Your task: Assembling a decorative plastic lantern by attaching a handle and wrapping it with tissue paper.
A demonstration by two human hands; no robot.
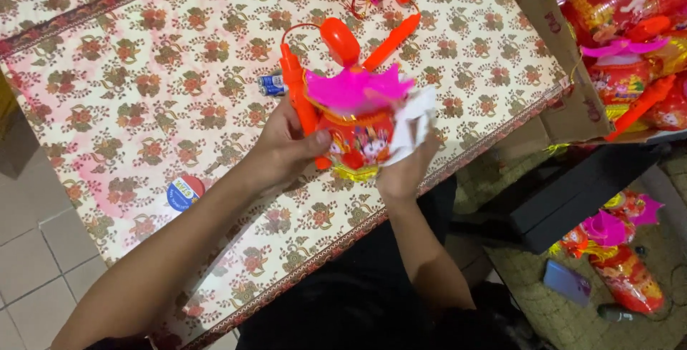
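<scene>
Left hand (286,151) gripped the stiff orange plastic handle (296,92) of a red-and-pink toy lantern (356,124) held just above the floral-clothed desk (143,92); right hand (404,171) pressed a white cloth (415,124) to its side. The lantern looked light, thin-walled and crushable; the handle seemed the safest hold, two batteries (272,85) just behind

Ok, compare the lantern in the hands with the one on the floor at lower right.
The held lantern stands upright over the table, gripped by the left hand and right hand; the floor lantern lies on its side, untouched. The held one shows an orange handle; the floor one's is not visible. Both are red with pink tops.
</scene>
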